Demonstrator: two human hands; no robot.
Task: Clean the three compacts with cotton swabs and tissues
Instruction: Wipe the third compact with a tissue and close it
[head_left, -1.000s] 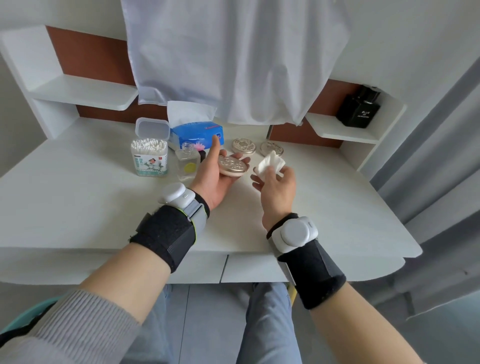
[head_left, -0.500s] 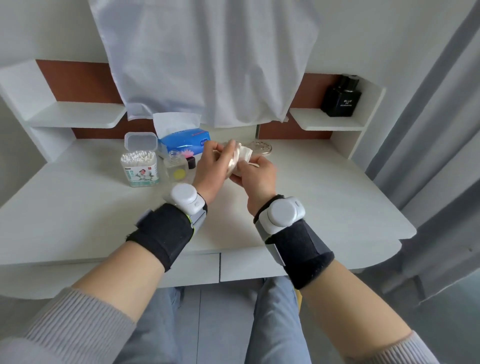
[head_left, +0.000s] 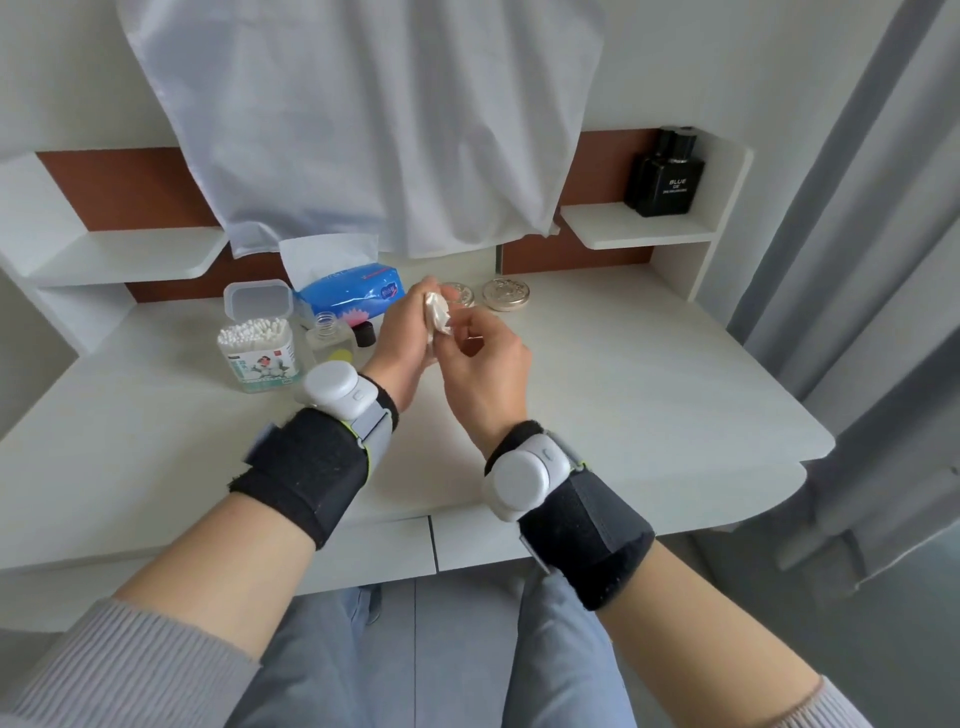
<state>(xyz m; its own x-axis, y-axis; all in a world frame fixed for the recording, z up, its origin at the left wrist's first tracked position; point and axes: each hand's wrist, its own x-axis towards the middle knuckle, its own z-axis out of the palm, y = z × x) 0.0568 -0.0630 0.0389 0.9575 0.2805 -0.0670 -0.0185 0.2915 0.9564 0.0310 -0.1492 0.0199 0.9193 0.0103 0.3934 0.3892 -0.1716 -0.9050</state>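
The compact (head_left: 435, 316) is up off the desk, held on edge in the left hand (head_left: 402, 338), whose fingers curl round its rim. A second ago it lay flat and face up in that palm. Now it is tipped upright, so I see only its pale edge. The tissue (head_left: 442, 328), which was held clear to the right as a folded white pad, is now pressed against the compact. The right hand (head_left: 485, 364) pinches it there between thumb and curled fingers, though most of the tissue is hidden between the two hands. The hands, apart a second ago, now meet just above the back of the desk (head_left: 623, 374).

To me that reads as the wiping of this first compact just getting under way. I cannot tell how much of the face has been rubbed.

The second compact (head_left: 462, 295) sits flat on the desk right behind the left fingers, partly covered by them. The third compact (head_left: 505, 295) lies just beside it, in full view. Neither is being handled, so I judge most of the job is still ahead.

To the left stand the box of cotton swabs (head_left: 258, 356) with its lid flipped up, a small glass bottle (head_left: 332, 345) with its black cap (head_left: 365, 332) off, and the blue tissue pack (head_left: 353, 297).
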